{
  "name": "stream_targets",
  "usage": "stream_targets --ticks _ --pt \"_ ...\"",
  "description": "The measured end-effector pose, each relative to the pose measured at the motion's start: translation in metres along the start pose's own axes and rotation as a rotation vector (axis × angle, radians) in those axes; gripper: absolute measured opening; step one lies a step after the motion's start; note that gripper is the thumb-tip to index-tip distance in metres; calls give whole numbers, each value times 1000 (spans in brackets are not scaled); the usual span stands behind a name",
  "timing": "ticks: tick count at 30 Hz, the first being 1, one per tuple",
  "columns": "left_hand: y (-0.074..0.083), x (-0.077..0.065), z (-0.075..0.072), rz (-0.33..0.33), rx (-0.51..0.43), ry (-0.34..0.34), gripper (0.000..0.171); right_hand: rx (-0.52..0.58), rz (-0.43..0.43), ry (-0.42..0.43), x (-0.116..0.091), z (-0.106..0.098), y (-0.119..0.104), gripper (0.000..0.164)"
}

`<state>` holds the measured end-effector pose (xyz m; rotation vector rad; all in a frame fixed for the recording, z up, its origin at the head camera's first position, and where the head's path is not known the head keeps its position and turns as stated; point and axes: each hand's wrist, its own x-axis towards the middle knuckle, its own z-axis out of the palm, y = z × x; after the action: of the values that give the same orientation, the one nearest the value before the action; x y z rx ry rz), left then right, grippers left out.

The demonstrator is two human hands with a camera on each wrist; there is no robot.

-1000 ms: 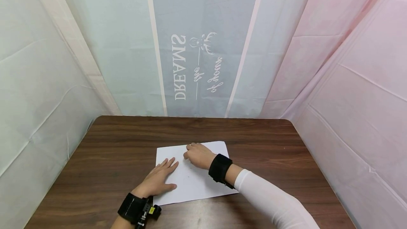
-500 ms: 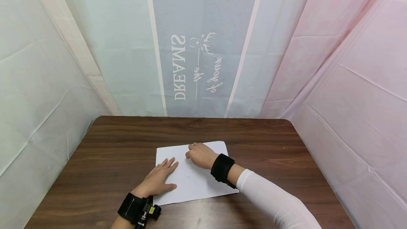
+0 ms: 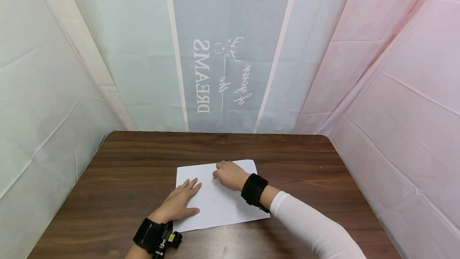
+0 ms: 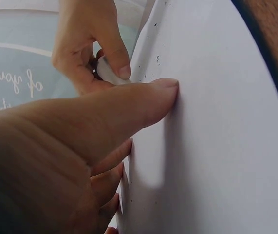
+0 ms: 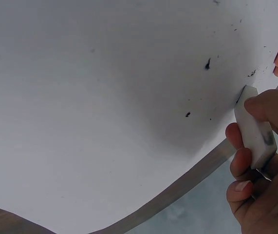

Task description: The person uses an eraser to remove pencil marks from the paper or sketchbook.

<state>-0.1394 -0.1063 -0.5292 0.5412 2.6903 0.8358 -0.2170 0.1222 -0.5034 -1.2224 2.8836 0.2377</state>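
Note:
A white sheet of paper lies on the table with dark crumbs scattered on it. My left hand rests flat on its left side, fingers spread; the thumb presses the paper in the left wrist view. Near the sheet's far edge, my right hand pinches a white eraser between thumb and fingers. One end of that eraser touches the paper, and its side carries a dark smudge. In the head view the eraser is hidden by the fingers.
The brown wooden table extends around the paper on all sides. A curtain with printed lettering hangs behind the far edge, and pale cloth walls stand at both sides. A wrist camera sits by the left hand.
My right hand has shifted slightly to the right along the sheet's far part, still pinching the eraser. The left hand and the paper have stayed in place.

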Motion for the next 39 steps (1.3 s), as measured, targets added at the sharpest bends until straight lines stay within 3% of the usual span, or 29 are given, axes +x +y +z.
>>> stream_targets --ticks 39 --pt "0 -1 0 3 4 8 79 19 19 31 -15 2 15 21"
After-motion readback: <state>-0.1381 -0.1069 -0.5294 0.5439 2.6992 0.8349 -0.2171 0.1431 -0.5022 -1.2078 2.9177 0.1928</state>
